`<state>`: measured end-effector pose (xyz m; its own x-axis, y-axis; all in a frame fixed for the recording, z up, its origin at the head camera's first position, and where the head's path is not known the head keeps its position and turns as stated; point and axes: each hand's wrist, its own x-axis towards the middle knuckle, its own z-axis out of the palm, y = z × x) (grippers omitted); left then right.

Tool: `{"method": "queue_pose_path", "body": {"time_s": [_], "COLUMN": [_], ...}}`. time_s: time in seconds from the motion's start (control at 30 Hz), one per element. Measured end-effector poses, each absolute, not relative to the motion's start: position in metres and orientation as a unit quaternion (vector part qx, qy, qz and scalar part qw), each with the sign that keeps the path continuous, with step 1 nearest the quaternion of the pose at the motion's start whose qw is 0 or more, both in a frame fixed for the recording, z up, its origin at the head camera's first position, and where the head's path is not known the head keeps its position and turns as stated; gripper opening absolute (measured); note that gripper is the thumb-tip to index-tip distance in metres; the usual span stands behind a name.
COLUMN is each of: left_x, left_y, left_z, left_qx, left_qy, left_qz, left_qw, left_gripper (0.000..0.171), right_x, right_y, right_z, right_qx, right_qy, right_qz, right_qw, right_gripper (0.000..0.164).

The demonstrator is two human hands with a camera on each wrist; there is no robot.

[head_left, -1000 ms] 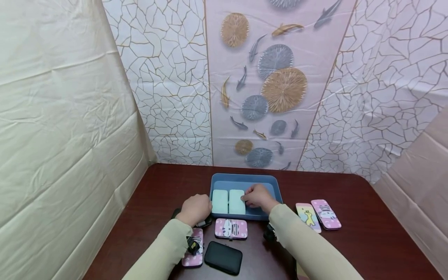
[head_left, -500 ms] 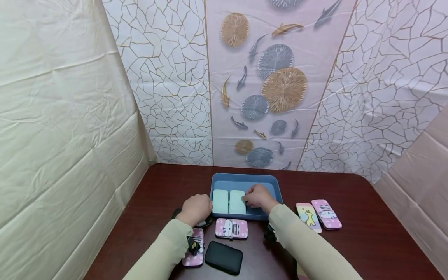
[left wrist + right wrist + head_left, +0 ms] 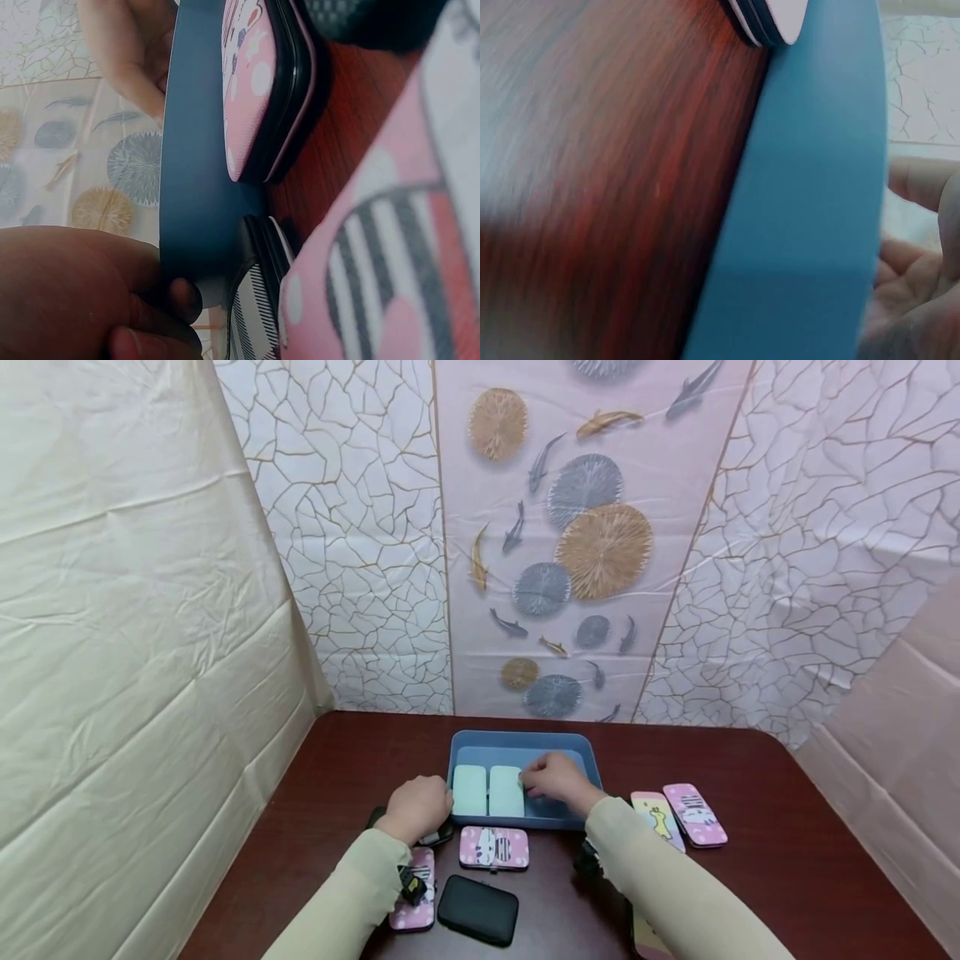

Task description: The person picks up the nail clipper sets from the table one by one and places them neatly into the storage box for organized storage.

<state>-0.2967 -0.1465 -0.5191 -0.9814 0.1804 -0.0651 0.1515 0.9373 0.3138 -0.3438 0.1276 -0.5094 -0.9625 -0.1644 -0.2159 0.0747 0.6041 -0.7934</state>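
Observation:
Two mint-green rounded cases, a left one (image 3: 470, 790) and a right one (image 3: 507, 791), lie side by side in the front left of a blue tray (image 3: 525, 740). My left hand (image 3: 417, 808) grips the tray's left edge, close to the left mint case. In the left wrist view, the left fingers (image 3: 150, 319) are curled at the tray's wall. Inside the tray, my right hand (image 3: 558, 778) hovers just right of the right mint case. Its thumb and fingers (image 3: 907, 262) are apart in the right wrist view, with nothing seen between them.
Before the tray lie a pink cartoon case (image 3: 494, 847), a black case (image 3: 478, 910) and another pink case (image 3: 414, 893). A dark case (image 3: 437, 837) is partly under the left hand. A yellow case (image 3: 657, 818) and a pink case (image 3: 694, 815) lie at right.
My right fingertips have drawn slightly rightward, away from the right mint case. The left hand stays at the tray's edge. The whole head view has shifted a little.

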Motion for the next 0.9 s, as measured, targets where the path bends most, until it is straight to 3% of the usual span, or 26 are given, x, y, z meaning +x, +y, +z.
{"method": "queue_pose_path", "body": {"time_s": [0.33,0.6,0.73,0.9], "left_x": [-0.294,-0.299,-0.301,-0.303], "left_y": [-0.148,-0.151,-0.153,-0.156], "left_z": [-0.514,-0.518,-0.519,-0.52], "left_qx": [0.098,0.104,0.103,0.111], "left_qy": [0.976,0.97,0.97,0.964], "left_qz": [0.185,0.208,0.211,0.229], "left_qw": [0.052,0.068,0.068,0.083], "left_gripper": [0.047,0.048,0.047,0.049], "right_x": [-0.329,-0.28,-0.253,-0.22], "right_y": [0.181,0.236,0.26,0.282], "right_z": [-0.478,-0.448,-0.442,-0.455], "right_qx": [-0.123,-0.204,-0.189,-0.092], "right_qy": [0.908,0.933,0.946,0.969], "right_qz": [-0.388,-0.285,-0.24,-0.178], "right_qw": [0.095,0.082,0.107,0.146], "right_gripper": [0.029,0.015,0.006,0.027]}}
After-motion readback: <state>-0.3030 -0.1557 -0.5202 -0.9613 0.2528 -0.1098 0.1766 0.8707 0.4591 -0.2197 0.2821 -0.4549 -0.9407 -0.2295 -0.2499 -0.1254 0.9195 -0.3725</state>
